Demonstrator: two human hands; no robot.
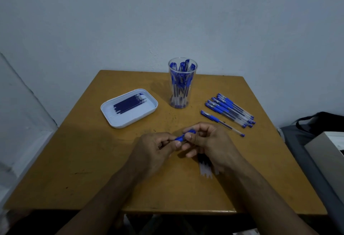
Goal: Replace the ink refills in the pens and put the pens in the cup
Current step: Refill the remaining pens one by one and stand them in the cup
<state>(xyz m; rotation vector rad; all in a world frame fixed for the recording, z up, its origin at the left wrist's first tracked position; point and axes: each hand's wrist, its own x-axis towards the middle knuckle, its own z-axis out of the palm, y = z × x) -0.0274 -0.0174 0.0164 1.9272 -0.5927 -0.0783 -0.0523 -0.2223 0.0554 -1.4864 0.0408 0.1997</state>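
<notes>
Low in the middle of the frame, the left hand (158,147) and right hand (208,141) both pinch one blue pen (184,135). I think it is being opened or closed. Next it needs a fresh refill (128,103) from the tray (119,121), or goes in the cup (182,84).

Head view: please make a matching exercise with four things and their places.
Things:
1. clear plastic cup
2. dark blue ink refills
3. loose blue-capped pens
4. blue pen being worked on

Places:
A. in the white tray
B. held by the left hand and right hand
C. table's far edge
D. table's right side

Pairs: 1-C, 2-A, 3-D, 4-B
</notes>
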